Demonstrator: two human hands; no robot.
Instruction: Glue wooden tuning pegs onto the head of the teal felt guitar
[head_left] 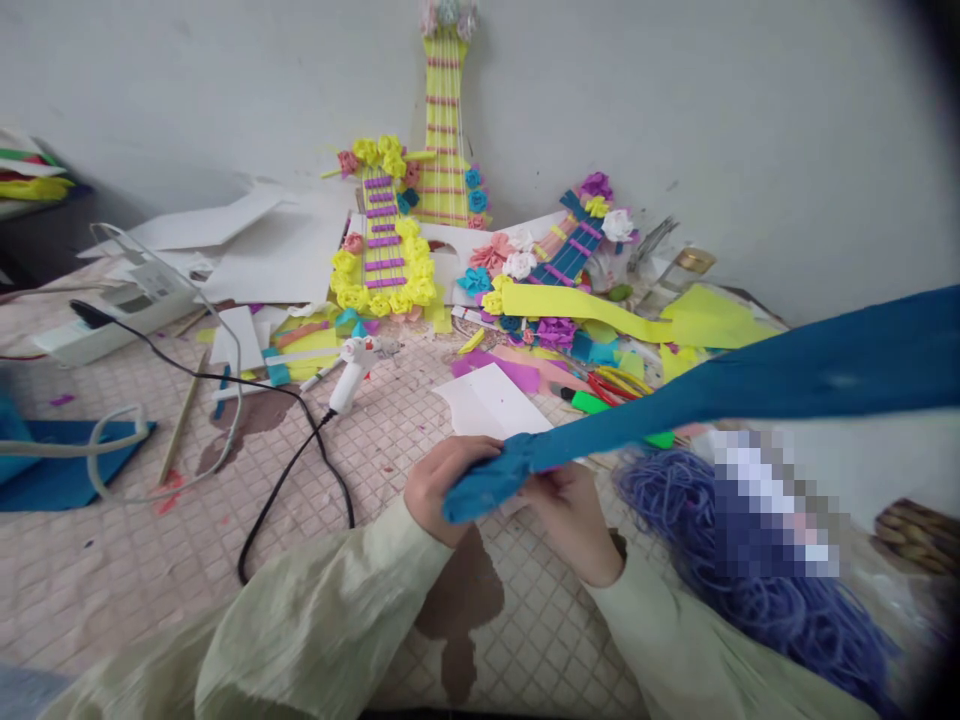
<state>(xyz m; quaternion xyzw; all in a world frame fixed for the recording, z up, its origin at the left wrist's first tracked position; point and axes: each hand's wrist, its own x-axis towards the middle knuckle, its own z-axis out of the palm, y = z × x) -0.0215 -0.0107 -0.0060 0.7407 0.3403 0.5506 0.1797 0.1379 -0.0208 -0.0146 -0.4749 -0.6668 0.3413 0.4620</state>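
A long blue crepe paper strip (637, 422) runs from my hands up to the right edge of the view, where it widens. My left hand (442, 482) is closed on the strip's bunched, folded end, its fingers partly behind the paper. From below, my right hand (571, 520) pinches the same strip just to the right of that end. The paper hides some of its fingertips. Just beyond my hands, a creased white sheet (491, 398) lies on the tiled-pattern tabletop (390, 590).
A white glue gun (354, 372) with a black cord stands left of centre. Decorated paper guitars (444, 120) lean against the wall, among paper scraps. A power strip (116, 318) sits at left. Purple-blue string (757, 580) is heaped at right, near a green marker (589, 402).
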